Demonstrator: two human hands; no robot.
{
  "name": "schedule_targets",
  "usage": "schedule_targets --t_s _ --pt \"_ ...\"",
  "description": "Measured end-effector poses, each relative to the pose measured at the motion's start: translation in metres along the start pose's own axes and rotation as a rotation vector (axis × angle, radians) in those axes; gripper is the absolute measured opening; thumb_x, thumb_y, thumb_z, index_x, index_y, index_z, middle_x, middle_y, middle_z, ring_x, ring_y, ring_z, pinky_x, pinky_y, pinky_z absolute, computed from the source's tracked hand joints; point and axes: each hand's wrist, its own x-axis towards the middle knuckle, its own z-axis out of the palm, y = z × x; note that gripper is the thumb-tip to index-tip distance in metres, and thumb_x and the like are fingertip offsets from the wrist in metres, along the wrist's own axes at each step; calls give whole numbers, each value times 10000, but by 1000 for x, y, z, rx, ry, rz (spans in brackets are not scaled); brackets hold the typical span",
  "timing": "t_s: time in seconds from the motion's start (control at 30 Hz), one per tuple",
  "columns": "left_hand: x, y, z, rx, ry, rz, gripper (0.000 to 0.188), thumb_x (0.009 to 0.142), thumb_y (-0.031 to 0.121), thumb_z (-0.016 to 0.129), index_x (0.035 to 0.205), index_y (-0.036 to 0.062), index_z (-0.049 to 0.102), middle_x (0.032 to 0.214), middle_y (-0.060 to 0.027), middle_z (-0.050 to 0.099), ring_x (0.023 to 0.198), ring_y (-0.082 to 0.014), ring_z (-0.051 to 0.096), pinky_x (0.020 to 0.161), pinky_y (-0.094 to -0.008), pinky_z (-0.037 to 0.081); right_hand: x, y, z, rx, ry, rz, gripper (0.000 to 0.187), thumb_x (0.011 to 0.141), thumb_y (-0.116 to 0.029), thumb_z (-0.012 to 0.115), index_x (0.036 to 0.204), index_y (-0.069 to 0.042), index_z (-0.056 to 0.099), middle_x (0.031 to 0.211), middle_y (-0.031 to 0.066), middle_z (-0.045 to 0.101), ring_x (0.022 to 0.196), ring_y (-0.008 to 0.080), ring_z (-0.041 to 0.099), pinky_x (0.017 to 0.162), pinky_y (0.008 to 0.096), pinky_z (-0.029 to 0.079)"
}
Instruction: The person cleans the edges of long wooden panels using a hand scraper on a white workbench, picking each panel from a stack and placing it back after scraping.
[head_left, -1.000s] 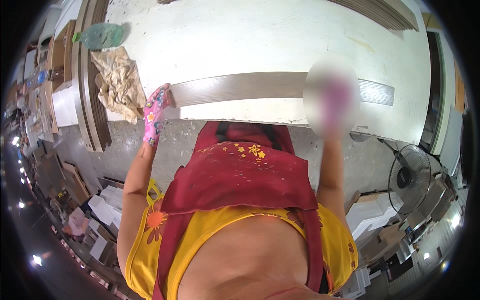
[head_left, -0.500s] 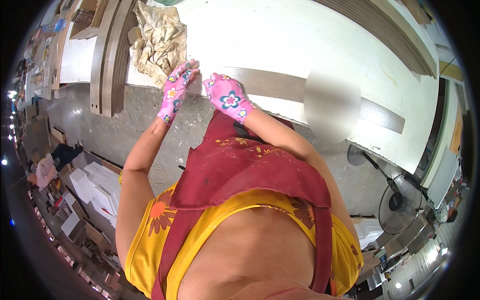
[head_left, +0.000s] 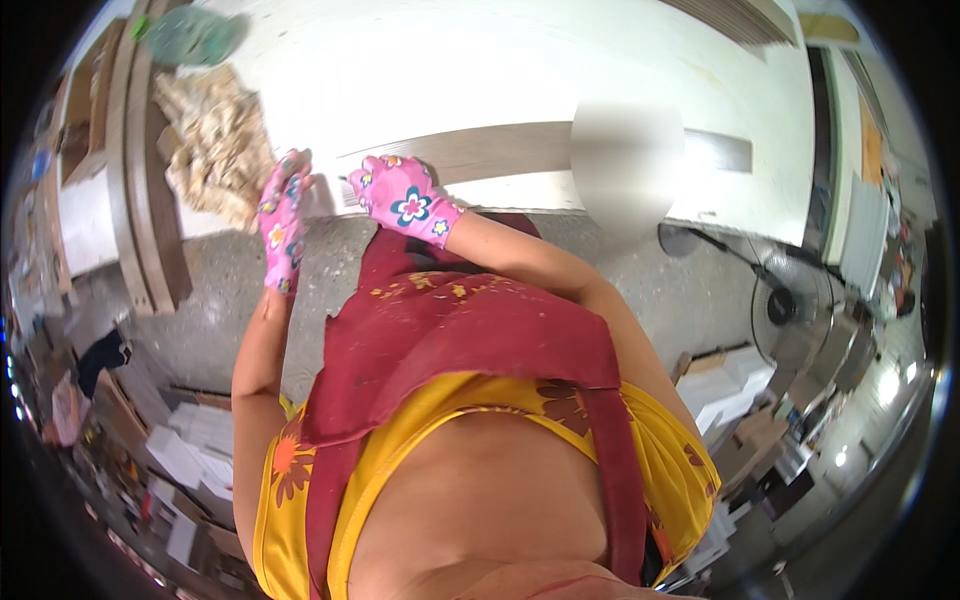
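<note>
Both of my hands wear pink gloves with a flower print. My left hand is at the near edge of the white worktable, beside a crumpled, stained cloth; its fingers are stretched out and nothing shows in them. Over the left end of a long grey-brown wood-grain strip rests my right hand, its fingers curled in. Whatever those fingers may grip is hidden under the glove. The strip lies along the table's near side, and a blurred patch covers part of it.
A greenish clear bottle lies beyond the cloth. Long boards are stacked at the left, and more strips at the far right. A black fan stands right of the table. White panels are piled on the floor behind.
The whole view has shifted, so the table contents appear farther left and more of the bottle shows. Against the strip, my right hand sits slightly farther from its left end. Finger poses look alike.
</note>
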Motion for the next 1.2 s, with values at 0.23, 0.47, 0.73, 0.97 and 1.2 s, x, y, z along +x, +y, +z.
schedule_targets --t_s 0.23,0.47,0.73,0.97,1.2 --pt "-13 10 40 381 33 204 396 891 41 498 1286 31 479 1289 -105 512 1255 -215 408 1063 -343 304 -112 206 -50 -341 487 411 197 851 -208 487 864 -59 615 886 111 607 767 246 602 669 372 516" --pt "-15 26 127 728 -276 490 523 817 194 633 1299 71 471 1348 -93 459 1338 -266 280 1114 -422 196 -263 343 -196 -122 912 1166 236 873 -210 511 922 -10 626 831 127 614 711 234 598 627 353 472" --pt "-14 17 277 981 -554 802 958 666 471 746 1386 31 293 1389 -145 374 1313 -351 298 1064 -522 181 -156 216 -108 -337 62 448 184 882 -264 454 907 -155 600 855 15 612 701 184 595 627 317 509" --pt "-11 11 304 1208 -526 939 958 567 488 766 1336 57 390 1363 -122 403 1263 -314 364 1038 -508 230 -338 500 -210 -463 958 946 214 845 -223 498 840 -86 662 806 131 637 766 280 622 655 364 507" --pt "-10 29 326 1231 -562 654 938 492 218 851 1325 126 431 1135 -107 518 1038 -291 473 931 -404 385 -367 507 -216 335 1378 1097 220 823 -167 644 960 6 642 856 94 654 772 171 610 701 283 480"
